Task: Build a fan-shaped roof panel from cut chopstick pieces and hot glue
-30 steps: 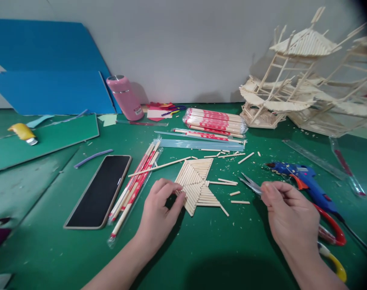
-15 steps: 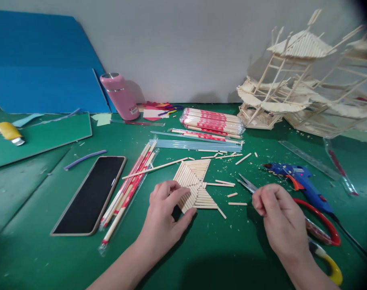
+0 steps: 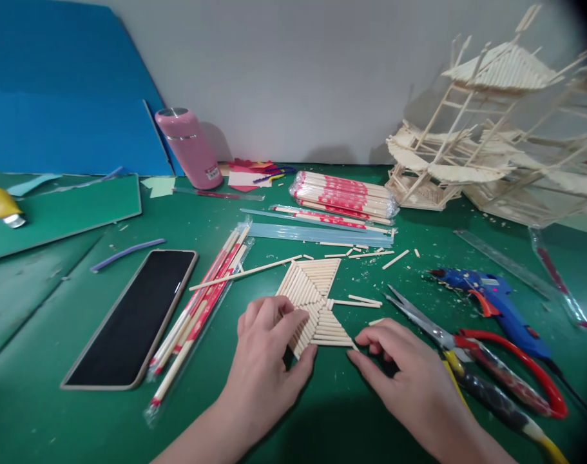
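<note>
Both forearms (image 3: 206, 422) extend inward from below. Left hand (image 3: 271, 345): fingers (image 3: 278, 312) bent, thumb (image 3: 303, 363) apart. Right hand (image 3: 402, 370): thumb and index tips close together, remaining fingers curled.

The star-like shape (image 3: 315, 293) is made of lots of pale wooden sticks, lined up side by side in pointy parts. It lies on the green surface (image 3: 332, 403), near the middle of the frame, with an open notch on its right. A little stick (image 3: 354, 345) pokes out at its lower right corner.
</note>
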A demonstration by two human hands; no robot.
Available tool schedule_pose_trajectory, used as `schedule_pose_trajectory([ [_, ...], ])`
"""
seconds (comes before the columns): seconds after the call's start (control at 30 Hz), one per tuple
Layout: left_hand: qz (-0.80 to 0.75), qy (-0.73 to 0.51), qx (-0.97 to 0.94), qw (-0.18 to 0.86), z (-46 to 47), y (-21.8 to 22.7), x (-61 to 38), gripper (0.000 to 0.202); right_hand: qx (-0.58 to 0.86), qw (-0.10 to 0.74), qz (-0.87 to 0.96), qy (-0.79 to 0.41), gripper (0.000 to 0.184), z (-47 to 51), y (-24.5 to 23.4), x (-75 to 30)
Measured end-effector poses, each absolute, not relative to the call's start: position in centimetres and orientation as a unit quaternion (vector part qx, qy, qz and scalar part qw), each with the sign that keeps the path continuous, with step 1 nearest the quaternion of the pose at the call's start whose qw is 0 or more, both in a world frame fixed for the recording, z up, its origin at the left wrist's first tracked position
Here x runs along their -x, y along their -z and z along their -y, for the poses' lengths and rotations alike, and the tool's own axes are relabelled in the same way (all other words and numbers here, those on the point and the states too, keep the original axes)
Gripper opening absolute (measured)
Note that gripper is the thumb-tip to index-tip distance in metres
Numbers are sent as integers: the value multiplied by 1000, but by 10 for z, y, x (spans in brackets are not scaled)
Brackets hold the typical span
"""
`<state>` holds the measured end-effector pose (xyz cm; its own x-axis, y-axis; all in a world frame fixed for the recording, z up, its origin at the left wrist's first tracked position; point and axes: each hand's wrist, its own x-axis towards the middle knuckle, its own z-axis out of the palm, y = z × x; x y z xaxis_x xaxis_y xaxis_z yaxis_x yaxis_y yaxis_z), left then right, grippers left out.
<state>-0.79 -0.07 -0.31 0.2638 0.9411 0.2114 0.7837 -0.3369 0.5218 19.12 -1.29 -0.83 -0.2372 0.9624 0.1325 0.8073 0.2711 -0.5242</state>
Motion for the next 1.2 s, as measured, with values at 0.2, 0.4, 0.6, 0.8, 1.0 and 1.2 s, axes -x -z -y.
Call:
schedule_pose_trajectory([
  [0.2, -560, -242, -777, 155, 1, 1, 5, 21, 559, 227, 775, -187, 13, 12, 10, -190],
  [0.4, -563, -244, -775, 152, -1, 2, 3, 25, 544, 210, 788, -198, 16, 12, 11, -193],
  [0.6, -555, -244, -777, 171, -1, 3, 4, 29, 531, 206, 795, -206, 15, 11, 10, -195],
  [0.8, -548, -250, -781, 166, -1, 4, 6, 29, 524, 199, 802, -208, 12, 9, 9, -196],
  [1.0, -547, -250, -782, 166, -1, 5, 6, 30, 519, 236, 805, -164, 3, 11, 13, -196],
  [1.2, -546, -262, -779, 164, -1, 6, 4, 28, 472, 219, 848, -104, 10, 12, 14, -188],
])
